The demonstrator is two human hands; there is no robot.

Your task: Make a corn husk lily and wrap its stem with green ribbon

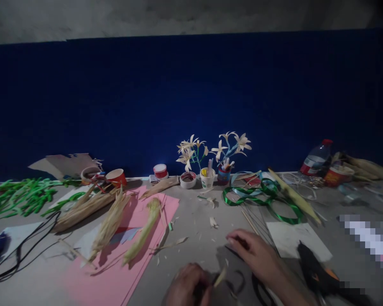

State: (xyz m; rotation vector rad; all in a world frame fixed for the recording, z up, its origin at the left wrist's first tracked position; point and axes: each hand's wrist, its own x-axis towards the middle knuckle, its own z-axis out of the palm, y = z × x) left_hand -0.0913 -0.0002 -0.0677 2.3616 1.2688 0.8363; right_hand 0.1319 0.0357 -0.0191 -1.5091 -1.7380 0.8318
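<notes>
My left hand (190,285) is at the bottom middle of the head view, its fingers curled in a pinch. From its fingertips juts a small pale piece of corn husk (221,277). My right hand (258,257) is a little farther forward and to the right, with its fingers bent inward. Whatever those fingers hold, if anything, is hidden. Beneath and between the hands lie black scissors (261,290), only partly visible. Small husk scraps (213,222) are scattered on the grey table just ahead.
Left lie pink paper (172,205), dried corn husks (110,225) and green fuzzy stems (32,197). At the back stand white husk flowers (189,152) and small tubs. Right are green ribbon (287,217), white paper (298,238), a black glue gun (319,270) and a bottle (317,157).
</notes>
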